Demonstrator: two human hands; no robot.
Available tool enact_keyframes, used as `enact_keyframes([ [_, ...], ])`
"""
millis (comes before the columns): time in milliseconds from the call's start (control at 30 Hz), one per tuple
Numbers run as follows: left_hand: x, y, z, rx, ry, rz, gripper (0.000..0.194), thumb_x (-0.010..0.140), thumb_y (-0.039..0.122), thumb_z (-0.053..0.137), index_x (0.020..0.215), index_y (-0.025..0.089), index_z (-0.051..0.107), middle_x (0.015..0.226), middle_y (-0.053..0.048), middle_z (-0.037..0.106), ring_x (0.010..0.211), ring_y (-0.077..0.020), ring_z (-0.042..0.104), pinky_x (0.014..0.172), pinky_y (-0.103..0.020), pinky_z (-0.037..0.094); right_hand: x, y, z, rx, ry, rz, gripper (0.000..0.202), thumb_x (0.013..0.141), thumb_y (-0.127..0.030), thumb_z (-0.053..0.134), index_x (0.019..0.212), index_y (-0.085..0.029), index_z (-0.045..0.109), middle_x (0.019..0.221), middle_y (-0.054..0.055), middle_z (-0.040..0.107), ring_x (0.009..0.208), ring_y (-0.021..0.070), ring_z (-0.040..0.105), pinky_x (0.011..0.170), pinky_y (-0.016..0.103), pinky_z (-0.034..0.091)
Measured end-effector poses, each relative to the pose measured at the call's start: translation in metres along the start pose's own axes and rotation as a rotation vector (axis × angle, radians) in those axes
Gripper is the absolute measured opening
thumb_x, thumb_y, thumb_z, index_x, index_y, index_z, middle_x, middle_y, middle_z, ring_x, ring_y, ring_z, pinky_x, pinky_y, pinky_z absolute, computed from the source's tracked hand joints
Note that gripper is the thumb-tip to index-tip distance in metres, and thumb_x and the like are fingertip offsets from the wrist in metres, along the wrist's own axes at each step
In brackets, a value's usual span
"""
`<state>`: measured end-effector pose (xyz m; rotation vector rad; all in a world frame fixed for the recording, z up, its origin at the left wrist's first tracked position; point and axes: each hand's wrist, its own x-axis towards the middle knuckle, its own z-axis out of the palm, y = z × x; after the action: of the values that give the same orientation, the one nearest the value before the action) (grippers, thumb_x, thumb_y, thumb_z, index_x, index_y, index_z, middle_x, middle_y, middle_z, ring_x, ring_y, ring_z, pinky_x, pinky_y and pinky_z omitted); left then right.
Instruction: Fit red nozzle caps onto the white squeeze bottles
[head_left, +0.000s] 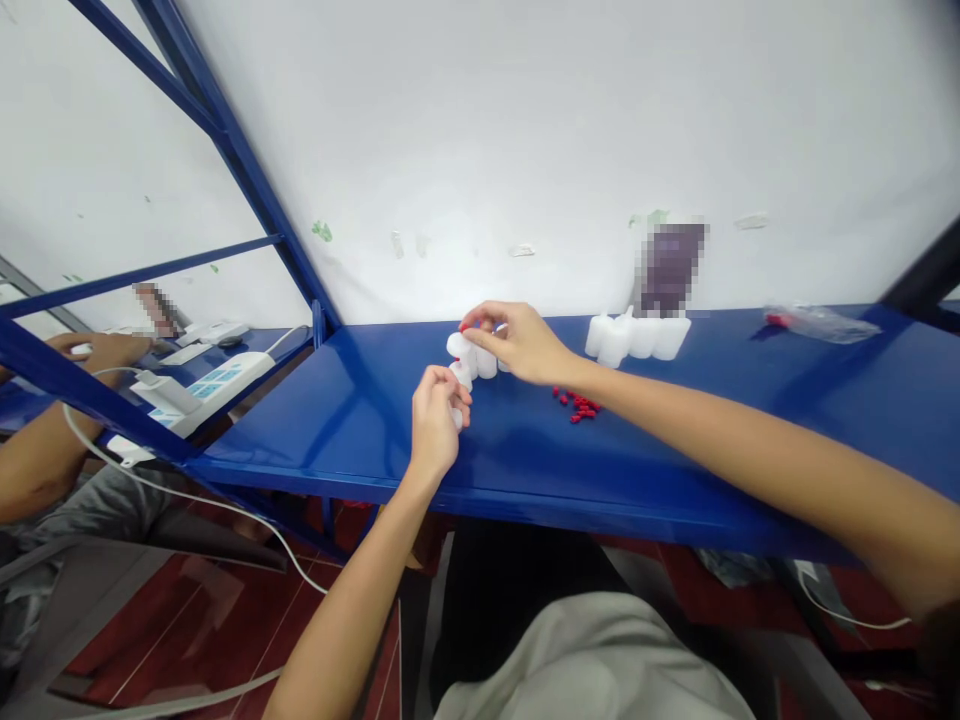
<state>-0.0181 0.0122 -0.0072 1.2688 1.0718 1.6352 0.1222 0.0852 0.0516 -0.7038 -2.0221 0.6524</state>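
Observation:
My left hand is closed, its fingers curled round a small white plastic bottle that shows only in part. My right hand reaches over from the right, thumb and fingers pinched at a white bottle with a bit of red at the fingertips. Whether that red piece is a cap being gripped is partly hidden by the fingers. Behind and beneath the hands stand more white bottles, close together. Several small red caps lie loose on the blue table, just right of my hands.
Another cluster of white bottles stands near the wall, beside a blurred phone. A clear plastic bag with something red lies at the right. Blue frame bars rise at the left; beyond them are a power strip and another person's hand.

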Motion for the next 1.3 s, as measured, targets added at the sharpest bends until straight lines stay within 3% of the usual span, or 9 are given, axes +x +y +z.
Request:
enact_keyframes([
  [67,-0.001,0.000,0.000,0.111,-0.072,0.010,0.012,0.077,0.023,0.043,0.066,0.019,0.045,0.056,0.003,0.051,0.043,-0.0083,0.043,0.043,-0.021,0.030,0.006,0.011,0.000,-0.105,0.053,0.001,0.018,0.088,-0.025,0.059,0.096,-0.014,0.070,0.074,0.000,0.064,0.066,0.0127,0.055,0.069,0.027,0.041],
  [167,-0.004,-0.001,0.000,0.292,-0.126,0.038,0.021,0.078,0.023,0.041,0.058,0.018,0.049,0.052,0.001,0.050,0.047,-0.0106,0.043,0.048,-0.023,0.032,0.008,0.023,0.006,-0.189,-0.010,-0.005,0.017,0.089,-0.023,0.058,0.097,-0.014,0.070,0.070,-0.001,0.063,0.063,0.0113,0.052,0.068,0.026,0.039],
  [367,-0.004,-0.004,0.000,0.462,-0.285,0.062,0.022,0.077,0.022,0.042,0.067,0.017,0.061,0.063,-0.001,0.056,0.061,-0.0142,0.052,0.058,-0.024,0.038,0.011,0.027,0.019,-0.241,-0.041,-0.038,0.019,0.091,-0.025,0.056,0.099,-0.015,0.070,0.074,0.000,0.066,0.067,0.0116,0.054,0.067,0.025,0.037],
  [500,-0.005,-0.005,0.000,0.484,-0.352,0.049,0.024,0.082,0.025,0.041,0.070,0.017,0.061,0.066,0.000,0.059,0.062,-0.0142,0.053,0.059,-0.024,0.039,0.011,0.023,0.013,-0.312,-0.147,-0.008,0.022,0.091,-0.029,0.058,0.101,-0.015,0.071,0.076,0.002,0.070,0.068,0.0128,0.059,0.067,0.026,0.038],
  [700,-0.008,-0.005,0.002,0.508,-0.335,0.026,0.030,0.089,0.029,0.038,0.066,0.018,0.055,0.053,0.003,0.052,0.050,-0.0119,0.048,0.053,-0.023,0.035,-0.007,0.023,-0.031,-0.463,-0.158,-0.036,0.021,0.090,-0.028,0.054,0.094,-0.016,0.071,0.075,0.002,0.070,0.064,0.0129,0.057,0.065,0.027,0.038],
  [833,-0.005,-0.004,0.001,0.592,-0.158,0.081,0.025,0.089,0.028,0.041,0.069,0.019,0.054,0.051,0.005,0.048,0.049,-0.0109,0.045,0.053,-0.023,0.033,-0.021,0.035,-0.061,-0.626,-0.286,0.018,0.022,0.089,-0.030,0.053,0.089,-0.017,0.071,0.076,0.003,0.070,0.064,0.0146,0.057,0.064,0.028,0.037],
  [933,-0.001,-0.003,-0.002,0.703,-0.061,0.156,0.027,0.088,0.028,0.045,0.062,0.018,0.048,0.053,0.005,0.045,0.052,-0.0099,0.042,0.053,-0.023,0.030,-0.033,0.045,-0.075,-0.702,-0.429,0.056,0.024,0.087,-0.033,0.055,0.097,-0.018,0.072,0.089,0.005,0.073,0.074,0.0187,0.062,0.068,0.030,0.041],
  [1067,0.001,-0.002,-0.006,0.644,-0.061,0.170,0.032,0.088,0.029,0.044,0.058,0.018,0.044,0.051,0.005,0.042,0.050,-0.0092,0.040,0.051,-0.023,0.029,-0.045,0.050,-0.082,-0.693,-0.556,0.086,0.029,0.086,-0.035,0.058,0.102,-0.017,0.074,0.103,0.009,0.073,0.091,0.0250,0.066,0.077,0.034,0.046],
  [1300,0.000,-0.002,-0.005,0.315,-0.098,0.066,0.030,0.091,0.030,0.036,0.067,0.019,0.051,0.048,0.005,0.044,0.040,-0.0095,0.043,0.044,-0.022,0.033,-0.042,0.050,-0.074,-0.607,-0.639,0.102,0.029,0.090,-0.034,0.054,0.091,-0.017,0.077,0.086,0.006,0.076,0.076,0.0196,0.067,0.075,0.032,0.047],
])
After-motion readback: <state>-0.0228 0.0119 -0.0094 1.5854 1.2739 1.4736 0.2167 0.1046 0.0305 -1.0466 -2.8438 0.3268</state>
